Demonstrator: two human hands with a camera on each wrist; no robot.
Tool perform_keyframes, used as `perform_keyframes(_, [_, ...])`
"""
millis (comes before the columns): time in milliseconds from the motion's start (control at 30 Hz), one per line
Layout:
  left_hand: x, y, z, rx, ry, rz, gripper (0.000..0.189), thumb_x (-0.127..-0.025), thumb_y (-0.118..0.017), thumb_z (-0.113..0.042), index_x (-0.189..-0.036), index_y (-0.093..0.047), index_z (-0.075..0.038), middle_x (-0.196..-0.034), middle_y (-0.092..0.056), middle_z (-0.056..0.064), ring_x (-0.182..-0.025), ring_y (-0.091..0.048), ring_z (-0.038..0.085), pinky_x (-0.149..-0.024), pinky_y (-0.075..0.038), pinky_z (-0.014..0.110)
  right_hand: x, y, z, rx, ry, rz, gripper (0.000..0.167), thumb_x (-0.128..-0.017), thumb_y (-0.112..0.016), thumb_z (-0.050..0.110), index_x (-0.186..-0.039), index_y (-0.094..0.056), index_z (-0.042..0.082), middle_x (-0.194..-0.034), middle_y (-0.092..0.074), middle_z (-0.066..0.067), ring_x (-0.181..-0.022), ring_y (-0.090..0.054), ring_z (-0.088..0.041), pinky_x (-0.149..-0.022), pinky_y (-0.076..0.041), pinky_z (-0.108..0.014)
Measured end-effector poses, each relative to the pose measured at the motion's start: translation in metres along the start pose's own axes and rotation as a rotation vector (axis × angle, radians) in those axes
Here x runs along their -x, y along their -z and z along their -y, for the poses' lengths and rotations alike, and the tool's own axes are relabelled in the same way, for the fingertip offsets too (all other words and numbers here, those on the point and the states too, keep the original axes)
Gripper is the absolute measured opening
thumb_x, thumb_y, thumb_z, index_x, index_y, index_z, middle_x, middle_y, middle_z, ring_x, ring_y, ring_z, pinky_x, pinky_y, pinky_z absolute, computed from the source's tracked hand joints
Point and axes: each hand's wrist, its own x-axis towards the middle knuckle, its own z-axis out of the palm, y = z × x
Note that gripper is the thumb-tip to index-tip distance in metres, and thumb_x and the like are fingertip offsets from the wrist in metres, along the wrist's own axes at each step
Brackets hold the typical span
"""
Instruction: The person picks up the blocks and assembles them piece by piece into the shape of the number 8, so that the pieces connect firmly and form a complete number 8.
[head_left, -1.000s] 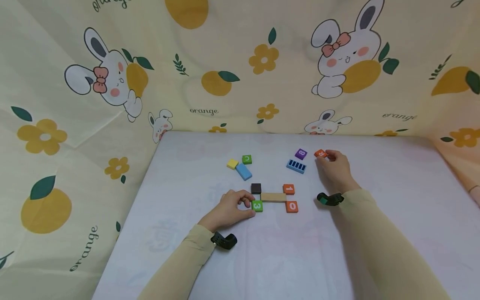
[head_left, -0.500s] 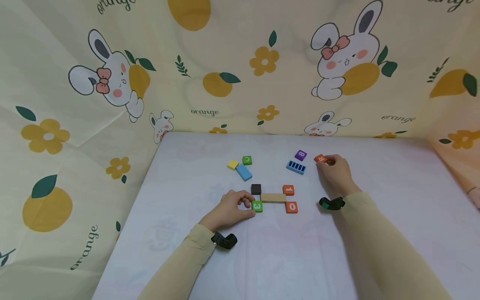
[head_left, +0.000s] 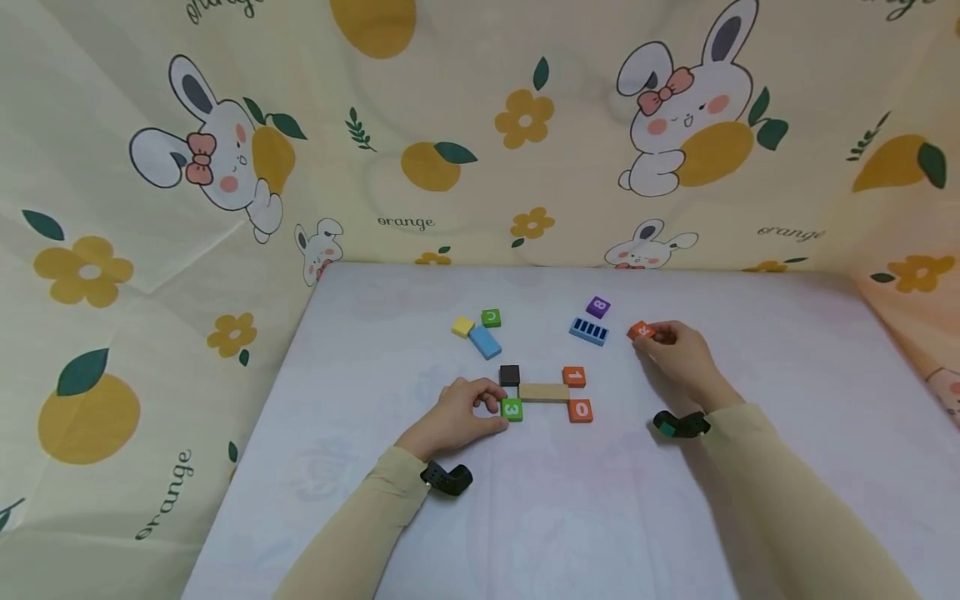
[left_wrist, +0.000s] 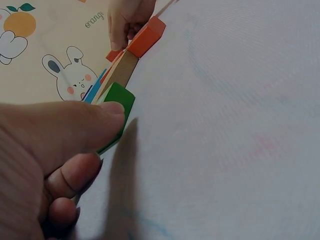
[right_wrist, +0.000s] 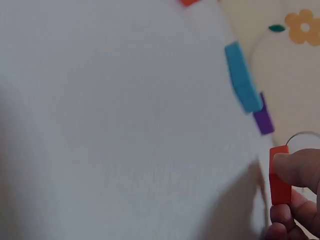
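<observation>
In the head view, the right hand (head_left: 686, 357) is pinching the orange block (head_left: 640, 331) at its right side. This block is showing a small, squarish face with a white letter, and it is sitting to the right of the barred blue block (head_left: 588, 331). The left hand (head_left: 453, 414) is gripping the green block (head_left: 512, 409) between thumb and finger; a white 3 is marking its top. The green block is lying on the bench (head_left: 637, 525), at the left end of the wooden strip (head_left: 543, 392), near the black block (head_left: 509, 375).

In the left wrist view, the green block is showing its plain, thick side, which the head view is hiding.

In the right wrist view, the orange block is appearing redder and narrow, seen from its edge, with the thumb covering part. Whether it is touching the bench, I cannot tell.
</observation>
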Motion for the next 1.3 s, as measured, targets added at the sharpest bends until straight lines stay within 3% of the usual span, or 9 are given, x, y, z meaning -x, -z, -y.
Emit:
perform_keyframes(133, [-0.001, 0.001, 0.001, -0.005, -0.004, -0.005, 0.029, -0.086, -0.074, -0.032, -0.11, -0.061, -0.022, -0.093, -0.057, -0.006, -0.097, -0.042, 0.017, -0.084, -0.03, 0.038, 0.011, -0.006, 0.014, -0.052, 0.015, 0.034, 0.071, -0.09, -0.061, 0.055, -0.137, -0.045, 0.005, -0.121, -0.048, -0.016, -0.106, -0.043, -0.03, -0.082, -0.041, -0.036])
perform_keyframes(300, [-0.001, 0.0, 0.004, -0.002, 0.007, -0.012, 0.029, -0.086, -0.074, -0.033, -0.11, -0.061, -0.024, -0.094, -0.056, -0.007, -0.097, -0.041, 0.016, -0.084, -0.031, 0.037, 0.02, -0.029, 0.036, -0.042, 0.11, 0.097, 0.058, -0.09, -0.064, 0.049, -0.129, -0.052, 0.008, -0.112, -0.054, -0.012, -0.099, -0.046, -0.027, -0.076, -0.044, -0.033])
perform_keyframes(567, [-0.001, -0.003, 0.005, 0.014, 0.001, -0.011, 0.029, -0.086, -0.074, -0.032, -0.11, -0.061, -0.023, -0.094, -0.055, -0.007, -0.097, -0.041, 0.017, -0.083, -0.031, 0.037, 0.024, -0.055, 0.043, -0.007, 0.181, 0.152, 0.053, -0.091, -0.067, 0.04, -0.128, -0.054, 0.005, -0.106, -0.058, -0.013, -0.091, -0.052, -0.027, -0.069, -0.049, -0.032])
perform_keyframes(800, [0.0, -0.001, 0.004, 0.012, 0.028, -0.012, 0.028, -0.086, -0.074, -0.032, -0.11, -0.061, -0.025, -0.096, -0.054, -0.006, -0.099, -0.04, 0.017, -0.084, -0.032, 0.038, 0.02, -0.057, 0.046, 0.02, 0.216, 0.129, 0.05, -0.091, -0.067, 0.037, -0.126, -0.055, 0.005, -0.109, -0.059, -0.012, -0.097, -0.054, -0.028, -0.072, -0.049, -0.035])
perform_keyframes(1133, [-0.002, -0.002, 0.006, 0.012, 0.003, -0.008, 0.028, -0.086, -0.074, -0.033, -0.109, -0.061, -0.025, -0.095, -0.054, -0.007, -0.097, -0.04, 0.017, -0.083, -0.032, 0.037, 0.019, -0.056, 0.044, 0.064, 0.214, 0.102, 0.05, -0.091, -0.067, 0.039, -0.126, -0.056, 0.005, -0.113, -0.059, -0.012, -0.103, -0.054, -0.028, -0.079, -0.049, -0.04])
perform_keyframes(1300, [-0.002, -0.003, 0.006, 0.015, -0.002, -0.006, 0.028, -0.086, -0.074, -0.033, -0.11, -0.061, -0.025, -0.095, -0.054, -0.007, -0.097, -0.04, 0.017, -0.083, -0.032, 0.037, 0.02, -0.056, 0.047, 0.058, 0.218, 0.09, 0.039, -0.096, -0.06, 0.036, -0.123, -0.057, 0.008, -0.111, -0.06, -0.01, -0.102, -0.055, -0.028, -0.08, -0.05, -0.041])
